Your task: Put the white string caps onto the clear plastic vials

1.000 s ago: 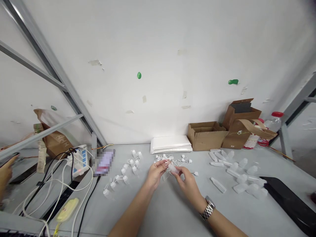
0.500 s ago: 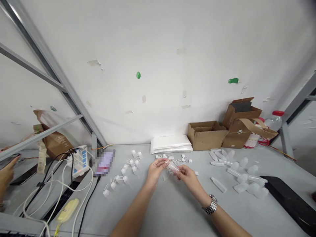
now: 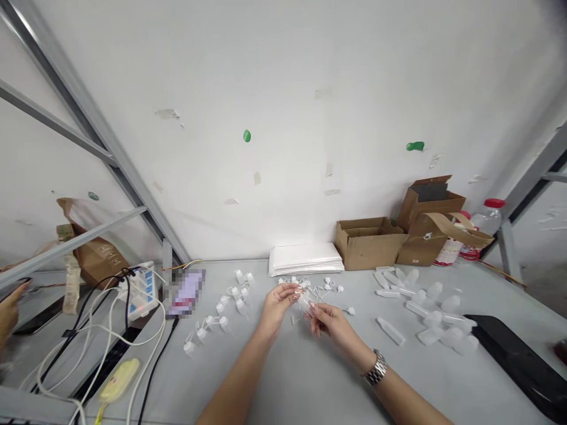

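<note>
— While both hands meet over the middle of the gray table (image 3: 310,378), what's pinched between them?

— A small clear bottle (image 3: 305,302), held just above the tabletop. The right hand (image 3: 330,321) has its fingertips closed around the bottle's body, and the left hand (image 3: 277,304) grips at its upper end, thumb and forefinger pressed together there. Whether a cap sits under those fingers is too small to tell.

— And around the hands?

— Right behind them, a scatter of little white caps (image 3: 321,286), and to the left more caps with loops (image 3: 221,310) spread toward a phone (image 3: 186,292). On the right wrist, a metal watch (image 3: 375,369).

— Further out?

— To the right lies a group of empty bottles (image 3: 425,310), one bottle (image 3: 390,330) on its side nearer the hand, with a black tray (image 3: 518,360) beyond. Against the wall, a stack of white sheets (image 3: 305,258) beside open cardboard boxes (image 3: 398,233). Far left, a power strip (image 3: 142,286) with tangled cables (image 3: 88,342), and another person's hand (image 3: 9,310) at the edge.
</note>
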The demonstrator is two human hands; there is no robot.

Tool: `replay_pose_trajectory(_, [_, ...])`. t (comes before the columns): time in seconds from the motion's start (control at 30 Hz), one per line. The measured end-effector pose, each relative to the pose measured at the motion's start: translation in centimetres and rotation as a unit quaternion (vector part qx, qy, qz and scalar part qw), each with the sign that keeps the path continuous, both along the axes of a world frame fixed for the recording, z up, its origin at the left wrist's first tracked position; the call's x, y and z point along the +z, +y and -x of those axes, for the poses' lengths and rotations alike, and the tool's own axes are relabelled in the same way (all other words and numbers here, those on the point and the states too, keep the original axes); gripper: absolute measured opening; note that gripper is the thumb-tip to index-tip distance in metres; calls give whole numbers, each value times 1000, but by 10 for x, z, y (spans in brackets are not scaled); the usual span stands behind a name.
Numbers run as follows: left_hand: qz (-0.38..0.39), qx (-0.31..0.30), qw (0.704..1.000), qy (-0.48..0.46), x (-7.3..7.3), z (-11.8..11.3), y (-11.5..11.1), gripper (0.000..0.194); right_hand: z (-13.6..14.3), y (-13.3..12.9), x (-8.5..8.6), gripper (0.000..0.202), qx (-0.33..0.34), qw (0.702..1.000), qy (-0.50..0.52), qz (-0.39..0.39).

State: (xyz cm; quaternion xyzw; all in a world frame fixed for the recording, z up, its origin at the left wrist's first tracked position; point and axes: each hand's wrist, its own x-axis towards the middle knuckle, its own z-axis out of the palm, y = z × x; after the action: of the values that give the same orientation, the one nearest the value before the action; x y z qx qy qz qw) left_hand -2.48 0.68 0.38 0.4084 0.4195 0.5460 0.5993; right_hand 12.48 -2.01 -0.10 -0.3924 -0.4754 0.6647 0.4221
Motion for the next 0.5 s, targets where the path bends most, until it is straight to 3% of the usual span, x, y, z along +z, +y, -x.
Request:
replay_pose_trajectory(0.1, [-28,-3,1000,7,0,0,0,23,-1,0,1,44,69,986,124,82])
replay_pose_trajectory(0.2, [-63,-16,997,43,5,1,-2,22,-3,0,2,41,81,979,162,92])
replay_pose_trajectory(0.33, [-95,-48,983,147,16,4,-4,27,-6,2,5,38,55,996,61,38])
replay_pose_trajectory(0.5, [-102,-36,961,256,19,9,-4,11,-4,3,0,43,49,993,-106,-31])
